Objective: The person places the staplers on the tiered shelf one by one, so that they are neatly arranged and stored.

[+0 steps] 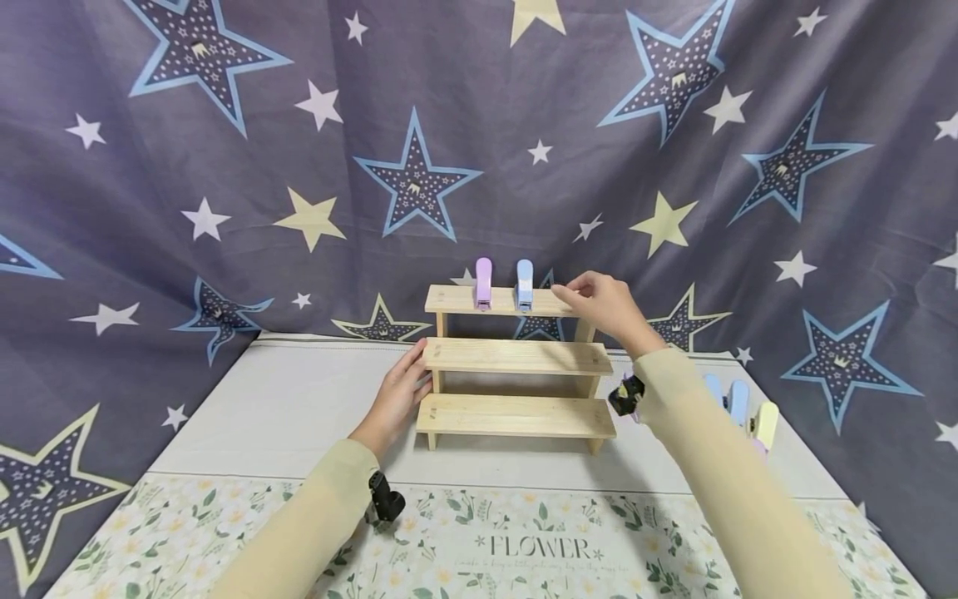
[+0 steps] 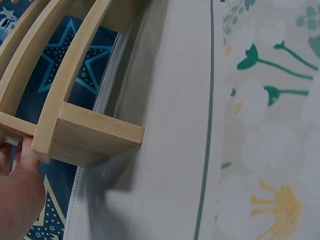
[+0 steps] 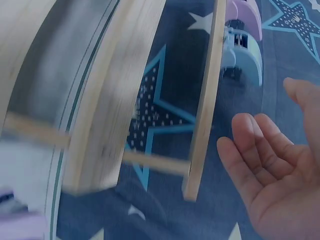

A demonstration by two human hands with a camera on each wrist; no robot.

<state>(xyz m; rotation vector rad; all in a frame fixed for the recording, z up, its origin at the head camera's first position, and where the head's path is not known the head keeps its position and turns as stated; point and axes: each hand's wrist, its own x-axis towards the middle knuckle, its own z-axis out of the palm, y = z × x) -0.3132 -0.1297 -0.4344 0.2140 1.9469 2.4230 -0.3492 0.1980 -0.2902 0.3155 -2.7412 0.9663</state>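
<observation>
A three-tier wooden stand [image 1: 516, 356] stands on the table. On its top tier are two small staplers, one purple [image 1: 483, 284] and one light blue [image 1: 525, 286], side by side. My left hand [image 1: 398, 391] touches the stand's left end at the middle tier; in the left wrist view its fingers [image 2: 26, 157] press against the outside of that end. At the top tier's right end is my right hand [image 1: 604, 308], just right of the blue stapler. The right wrist view shows that hand's fingers [image 3: 260, 160] loosely bent, with nothing between them and the thumb.
Several more staplers lie on the table at the right, among them a blue one [image 1: 738, 403] and a yellow one [image 1: 765, 426], partly behind my right sleeve. A floral mat [image 1: 539, 520] covers the front, and a star-patterned curtain [image 1: 247, 183] hangs close behind the stand.
</observation>
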